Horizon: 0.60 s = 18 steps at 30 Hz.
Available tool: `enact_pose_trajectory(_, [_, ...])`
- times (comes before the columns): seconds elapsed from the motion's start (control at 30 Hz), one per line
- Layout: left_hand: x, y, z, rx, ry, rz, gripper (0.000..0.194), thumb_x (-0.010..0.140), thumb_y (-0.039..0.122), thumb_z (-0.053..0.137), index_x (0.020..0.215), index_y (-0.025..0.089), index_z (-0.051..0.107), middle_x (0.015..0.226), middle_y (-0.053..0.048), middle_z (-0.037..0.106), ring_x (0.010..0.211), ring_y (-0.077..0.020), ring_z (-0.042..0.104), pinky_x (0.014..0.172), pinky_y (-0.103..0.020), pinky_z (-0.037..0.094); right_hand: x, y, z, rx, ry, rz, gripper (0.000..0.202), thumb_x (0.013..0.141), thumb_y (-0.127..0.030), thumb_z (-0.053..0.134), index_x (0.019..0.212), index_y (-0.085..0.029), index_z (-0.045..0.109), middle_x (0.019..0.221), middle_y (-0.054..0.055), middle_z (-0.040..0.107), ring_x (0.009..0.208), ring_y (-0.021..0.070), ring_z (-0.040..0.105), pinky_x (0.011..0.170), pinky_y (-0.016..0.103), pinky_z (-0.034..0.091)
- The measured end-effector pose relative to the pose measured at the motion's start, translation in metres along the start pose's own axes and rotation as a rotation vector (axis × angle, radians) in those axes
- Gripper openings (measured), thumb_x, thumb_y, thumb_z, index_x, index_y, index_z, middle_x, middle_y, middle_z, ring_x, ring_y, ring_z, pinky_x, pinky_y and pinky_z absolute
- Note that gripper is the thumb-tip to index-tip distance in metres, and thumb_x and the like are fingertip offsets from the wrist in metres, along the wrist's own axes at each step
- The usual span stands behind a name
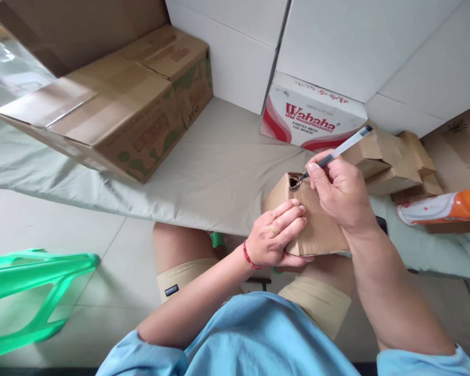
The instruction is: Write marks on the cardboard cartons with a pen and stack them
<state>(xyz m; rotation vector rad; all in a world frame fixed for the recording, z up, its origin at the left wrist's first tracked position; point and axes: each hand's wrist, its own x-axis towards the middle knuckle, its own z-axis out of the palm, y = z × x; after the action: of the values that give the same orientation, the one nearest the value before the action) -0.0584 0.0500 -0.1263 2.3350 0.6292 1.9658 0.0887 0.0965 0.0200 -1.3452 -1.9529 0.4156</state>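
A small brown cardboard box rests at the front edge of the cloth-covered table, close to my lap. Near its far left corner is a ragged dark hole. My left hand grips the box's near left side, fingers over the top and thumb low on the front. Between the fingers and thumb of my right hand is a pen with a clear barrel and dark cap end. The pen's tip touches the cardboard at the right rim of the hole.
Behind the box stands a white and red Wahaha carton. Large brown cartons sit at the left, smaller cardboard boxes at the right. An orange and white bottle lies at the right. A green plastic stool stands on the floor at left.
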Motion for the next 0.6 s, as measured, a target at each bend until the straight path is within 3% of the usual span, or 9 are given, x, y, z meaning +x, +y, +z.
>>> enact_pose_trajectory(0.3, [0.001,0.000,-0.001,-0.007,-0.004,-0.005,0.077,0.103,0.071,0.061,0.149,0.009,0.055,0.126,-0.019,0.076,0.134,-0.0356,0.072,0.112,-0.049,0.065,0.000,0.000,-0.001,0.000,0.009,-0.004,0.028,0.107,-0.045,0.058,0.092,-0.022,0.063,0.067,-0.003,0.059,0.060,0.0129,0.053,0.063,0.027,0.042])
enact_pose_trajectory(0.47, [0.001,0.000,0.000,0.002,0.003,0.007,0.075,0.105,0.069,0.056,0.149,0.009,0.056,0.126,-0.019,0.076,0.135,-0.0354,0.071,0.112,-0.049,0.064,-0.001,-0.001,0.003,0.043,-0.004,0.014,0.034,0.106,-0.053,0.062,0.091,-0.022,0.065,0.067,-0.003,0.060,0.061,0.0130,0.053,0.062,0.028,0.042])
enact_pose_trajectory(0.53, [0.001,0.000,-0.001,0.006,-0.003,0.003,0.075,0.105,0.070,0.056,0.149,0.009,0.055,0.126,-0.019,0.076,0.135,-0.0358,0.071,0.112,-0.049,0.064,-0.002,-0.005,0.001,0.148,0.032,0.038,0.034,0.103,-0.054,0.067,0.091,-0.023,0.066,0.067,-0.003,0.059,0.061,0.0126,0.053,0.060,0.027,0.042])
enact_pose_trajectory(0.6, [0.001,0.001,-0.001,0.001,-0.017,-0.010,0.075,0.105,0.070,0.057,0.151,0.011,0.054,0.127,-0.019,0.076,0.133,-0.0360,0.072,0.111,-0.051,0.065,-0.004,-0.006,-0.011,0.343,0.154,0.087,0.032,0.101,-0.054,0.072,0.091,-0.024,0.068,0.068,-0.003,0.058,0.060,0.0118,0.053,0.055,0.026,0.039])
